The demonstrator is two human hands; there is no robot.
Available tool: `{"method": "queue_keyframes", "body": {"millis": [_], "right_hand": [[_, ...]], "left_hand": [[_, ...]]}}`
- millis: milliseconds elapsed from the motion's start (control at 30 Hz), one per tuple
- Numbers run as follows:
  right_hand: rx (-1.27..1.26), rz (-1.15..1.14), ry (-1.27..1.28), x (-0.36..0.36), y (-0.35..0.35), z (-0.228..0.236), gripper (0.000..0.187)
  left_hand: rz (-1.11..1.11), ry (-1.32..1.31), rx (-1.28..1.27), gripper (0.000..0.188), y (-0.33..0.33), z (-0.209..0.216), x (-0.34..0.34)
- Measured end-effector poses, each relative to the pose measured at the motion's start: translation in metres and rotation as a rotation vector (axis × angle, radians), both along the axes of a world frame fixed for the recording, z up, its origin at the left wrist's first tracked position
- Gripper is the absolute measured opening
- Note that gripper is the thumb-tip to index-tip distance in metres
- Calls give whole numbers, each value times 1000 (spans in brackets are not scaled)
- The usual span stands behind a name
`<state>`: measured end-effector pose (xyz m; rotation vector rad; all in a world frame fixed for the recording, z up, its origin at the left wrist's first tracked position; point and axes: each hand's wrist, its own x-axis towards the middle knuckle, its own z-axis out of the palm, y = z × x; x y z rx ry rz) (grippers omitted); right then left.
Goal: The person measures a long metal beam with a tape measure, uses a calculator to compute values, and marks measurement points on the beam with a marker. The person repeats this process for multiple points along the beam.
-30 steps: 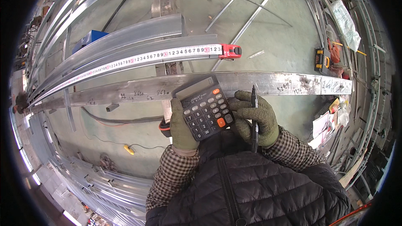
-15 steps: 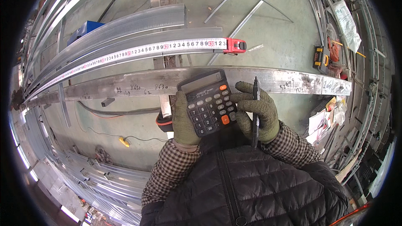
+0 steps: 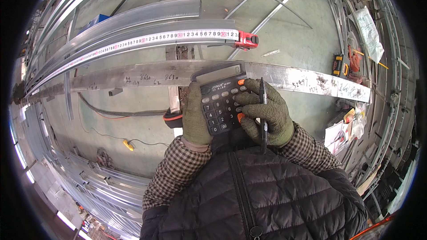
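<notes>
A dark calculator (image 3: 221, 106) with black, grey and orange keys lies tilted in my left hand (image 3: 196, 118), which wears a green glove and grips its left side. My right hand (image 3: 269, 115), gloved alike, keeps a black marker pen (image 3: 263, 118) upright between its fingers. Its fingertips reach over the calculator's right-hand keys and hide some of them. Beyond, a red tape measure (image 3: 246, 40) rests at the end of a metal profile, its white blade (image 3: 147, 40) drawn out along it to the left.
A long steel beam (image 3: 289, 74) with handwritten marks crosses in front of me. Metal profiles (image 3: 147, 11) lie past it. A yellow-and-black tool box (image 3: 340, 65) stands at the right. A cable with a yellow piece (image 3: 128, 145) lies on the floor at lower left.
My right fingers have moved left, further over the calculator's keys, and the pen moved with them. The view has shifted a little, so the tape measure and beam sit slightly higher.
</notes>
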<state>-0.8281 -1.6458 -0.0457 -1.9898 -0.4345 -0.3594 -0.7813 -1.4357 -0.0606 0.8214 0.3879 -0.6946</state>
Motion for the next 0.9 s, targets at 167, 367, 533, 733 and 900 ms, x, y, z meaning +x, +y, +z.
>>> {"method": "queue_keyframes", "body": {"millis": [167, 367, 533, 733, 900], "right_hand": [[54, 8, -16, -8, 3, 4, 34], [-8, 93, -73, -16, -4, 12, 33], [62, 137, -68, -19, -1, 11, 30], [-8, 194, -39, -16, 9, 15, 26], [-27, 223, -56, -13, 19, 22, 29]], "left_hand": [[30, 42, -79, 69, 0, 6, -8], [61, 42, -132, 69, -3, 19, -15], [90, 88, -271, 70, -7, 26, -20], [72, -52, -78, 72, -11, 28, -23], [49, -13, -16, 70, -10, 32, -20]]}}
